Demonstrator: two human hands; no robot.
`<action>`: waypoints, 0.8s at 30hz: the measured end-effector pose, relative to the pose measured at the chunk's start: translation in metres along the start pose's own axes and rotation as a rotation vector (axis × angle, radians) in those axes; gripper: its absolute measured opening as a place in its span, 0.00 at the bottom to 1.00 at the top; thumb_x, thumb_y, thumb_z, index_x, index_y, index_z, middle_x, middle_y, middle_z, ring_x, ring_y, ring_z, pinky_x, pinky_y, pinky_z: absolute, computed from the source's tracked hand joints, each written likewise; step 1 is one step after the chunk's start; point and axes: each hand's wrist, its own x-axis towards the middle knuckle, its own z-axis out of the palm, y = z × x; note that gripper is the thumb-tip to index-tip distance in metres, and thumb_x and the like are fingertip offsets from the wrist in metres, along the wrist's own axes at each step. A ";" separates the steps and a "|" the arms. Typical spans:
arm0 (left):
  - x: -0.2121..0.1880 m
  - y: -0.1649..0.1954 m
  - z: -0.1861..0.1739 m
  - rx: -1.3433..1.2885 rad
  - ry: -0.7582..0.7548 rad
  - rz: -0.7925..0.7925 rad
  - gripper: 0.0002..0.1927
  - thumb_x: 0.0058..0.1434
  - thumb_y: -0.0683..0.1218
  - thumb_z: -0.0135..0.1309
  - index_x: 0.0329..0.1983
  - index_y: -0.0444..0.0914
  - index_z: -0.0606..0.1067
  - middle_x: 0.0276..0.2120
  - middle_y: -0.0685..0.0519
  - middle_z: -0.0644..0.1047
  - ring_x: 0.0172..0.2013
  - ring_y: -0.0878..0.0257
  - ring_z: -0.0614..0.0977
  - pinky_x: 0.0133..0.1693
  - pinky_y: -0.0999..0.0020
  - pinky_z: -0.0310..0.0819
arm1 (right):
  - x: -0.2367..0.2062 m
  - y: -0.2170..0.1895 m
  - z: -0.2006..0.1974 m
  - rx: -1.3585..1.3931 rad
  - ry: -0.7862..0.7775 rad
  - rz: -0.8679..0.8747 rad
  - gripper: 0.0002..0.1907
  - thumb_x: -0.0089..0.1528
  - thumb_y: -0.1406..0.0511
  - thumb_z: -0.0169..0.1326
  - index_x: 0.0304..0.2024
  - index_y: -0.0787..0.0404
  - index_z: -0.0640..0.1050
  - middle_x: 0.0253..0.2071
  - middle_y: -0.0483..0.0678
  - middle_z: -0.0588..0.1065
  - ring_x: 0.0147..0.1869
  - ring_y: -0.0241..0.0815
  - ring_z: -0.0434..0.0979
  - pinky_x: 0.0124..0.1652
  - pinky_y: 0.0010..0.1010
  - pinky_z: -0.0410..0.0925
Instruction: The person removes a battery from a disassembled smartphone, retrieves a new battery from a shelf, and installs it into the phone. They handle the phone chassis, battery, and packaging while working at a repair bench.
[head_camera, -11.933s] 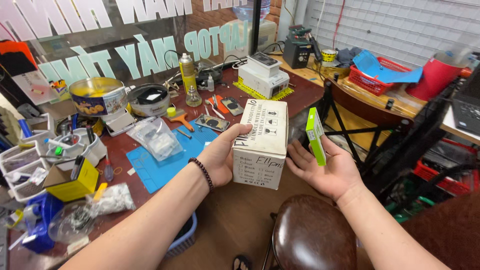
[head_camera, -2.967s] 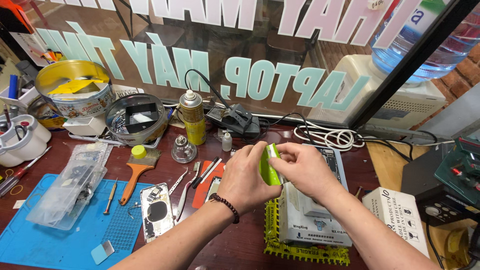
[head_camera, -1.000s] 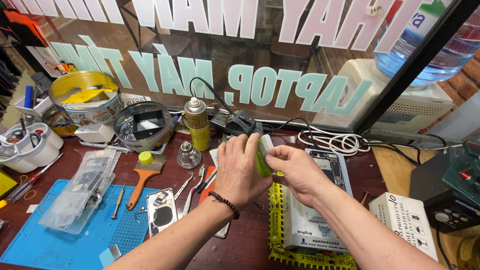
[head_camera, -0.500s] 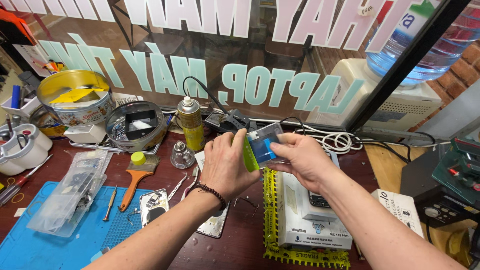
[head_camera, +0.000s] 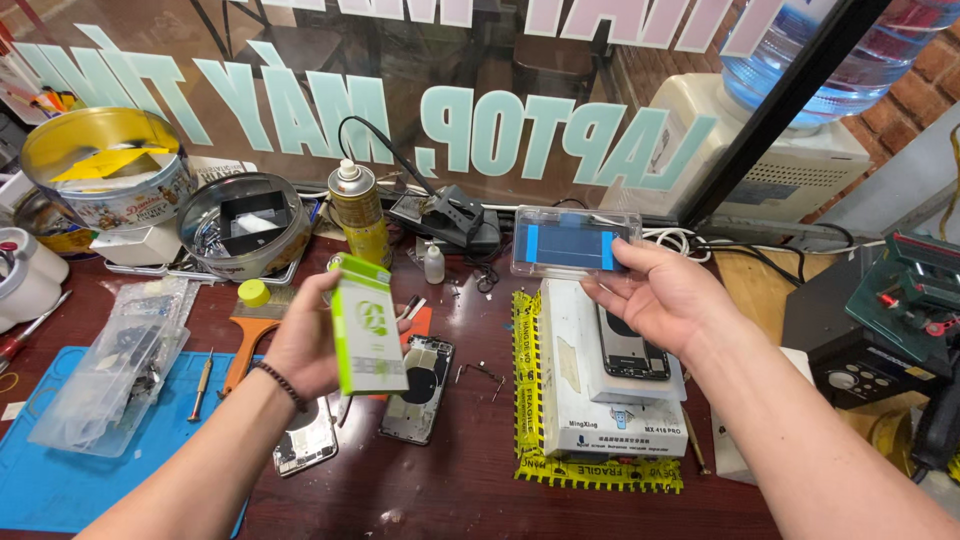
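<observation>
My left hand (head_camera: 305, 345) grips a slim green-and-white carton (head_camera: 366, 325), held upright above the dark red bench. My right hand (head_camera: 665, 295) holds up a clear flat plastic tray (head_camera: 572, 243) with a blue-tabbed film inside, raised over a white machine (head_camera: 610, 395). A phone back (head_camera: 627, 347) lies on top of that machine. Two more phone housings (head_camera: 418, 388) lie on the bench below the carton, one partly hidden under my left wrist.
A yellow spray can (head_camera: 357, 208), a round metal tin (head_camera: 245, 227) and a yellow tin (head_camera: 110, 180) stand at the back by the lettered window. A blue mat (head_camera: 60, 480) with a clear bag (head_camera: 115, 365) and screwdrivers lies left. A green device (head_camera: 915, 290) sits at right.
The clear tray has come out of the carton. My hands have drawn apart, the left lowering with the carton, the right lifting the tray to the right.
</observation>
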 end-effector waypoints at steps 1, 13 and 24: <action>-0.004 0.001 -0.010 -0.115 -0.023 -0.035 0.39 0.49 0.66 0.54 0.58 0.38 0.71 0.46 0.36 0.79 0.47 0.42 0.83 0.49 0.39 0.76 | -0.001 0.002 -0.003 0.035 0.016 0.019 0.11 0.66 0.67 0.49 0.50 0.63 0.75 0.50 0.53 0.78 0.53 0.48 0.80 0.57 0.45 0.73; 0.052 -0.078 -0.034 -0.035 0.198 -0.358 0.21 0.60 0.38 0.48 0.58 0.35 0.71 0.53 0.43 0.79 0.53 0.49 0.81 0.58 0.43 0.73 | -0.016 0.008 -0.016 0.136 0.020 0.088 0.13 0.65 0.67 0.51 0.52 0.65 0.73 0.53 0.56 0.76 0.56 0.50 0.78 0.59 0.45 0.73; 0.167 -0.100 0.012 0.140 0.396 -0.350 0.15 0.63 0.36 0.50 0.54 0.32 0.72 0.50 0.42 0.79 0.51 0.49 0.82 0.56 0.46 0.77 | -0.038 0.002 -0.048 0.220 0.091 0.020 0.13 0.65 0.67 0.50 0.51 0.66 0.74 0.52 0.56 0.76 0.57 0.51 0.77 0.58 0.46 0.72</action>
